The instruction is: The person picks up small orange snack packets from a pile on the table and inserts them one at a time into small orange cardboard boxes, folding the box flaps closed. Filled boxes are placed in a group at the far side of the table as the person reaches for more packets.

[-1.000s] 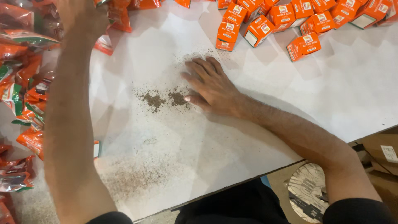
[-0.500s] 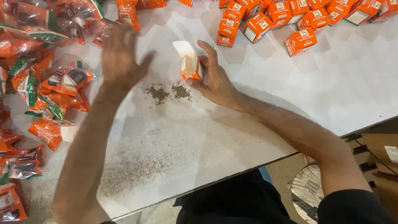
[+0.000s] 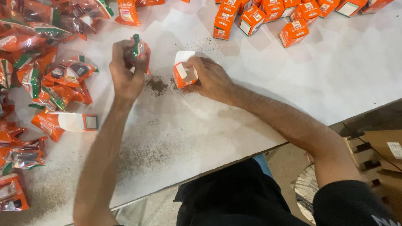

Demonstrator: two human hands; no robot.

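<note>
The work surface is a white table, its top creased and shadowed, with dark powder scattered over it. A denser little heap of dark powder lies near the middle, and a broad dusting spreads toward the near edge. The table's near edge runs on a slant from lower left to the right side of the head view.

The person's left hand is raised over the table with its fingers curled tight around a small orange and green pouch, which sticks up out of the fist. The right hand rests on the table just beside the powder heap, fingers and thumb clamped on a small orange carton whose white flap stands open at the top; the carton is tilted and its lower end touches the surface.

Along the left side lies a loose pile of shiny orange pouches, some with green ends. At the far edge sits a cluster of closed orange cartons.

Beyond the table edge, at lower right, the floor is dim. There are brown cardboard pieces and a round woven object partly hidden by the person's right arm.
</note>
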